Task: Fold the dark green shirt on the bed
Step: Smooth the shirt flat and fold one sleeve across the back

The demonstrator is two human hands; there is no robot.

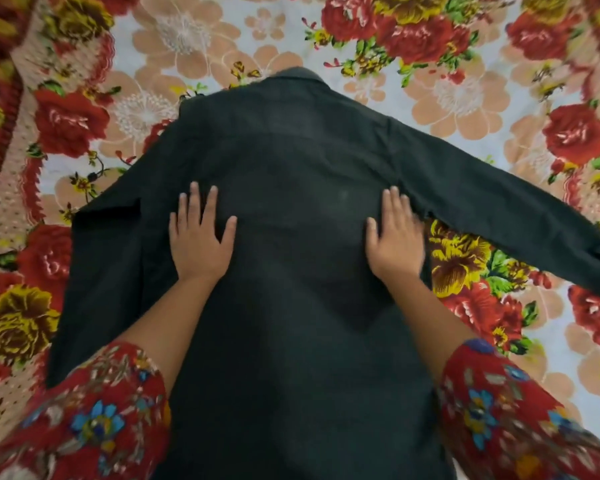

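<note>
The dark green shirt (291, 161) lies back up on the bed, collar at the far end. Its right sleeve stretches out flat toward the right edge. Its left sleeve is folded down along the shirt's left side, cuff pointing toward me. My left hand (200, 237) lies flat on the shirt's back, fingers spread. My right hand (395, 239) lies flat near the shirt's right side seam, just below the armpit, fingers straight. Neither hand holds any cloth.
A floral bedsheet (465, 98) with red, yellow and peach flowers covers the bed all round the shirt. A dark red patterned border (0, 109) runs along the sheet's left edge. My red flowered sleeves fill the bottom corners.
</note>
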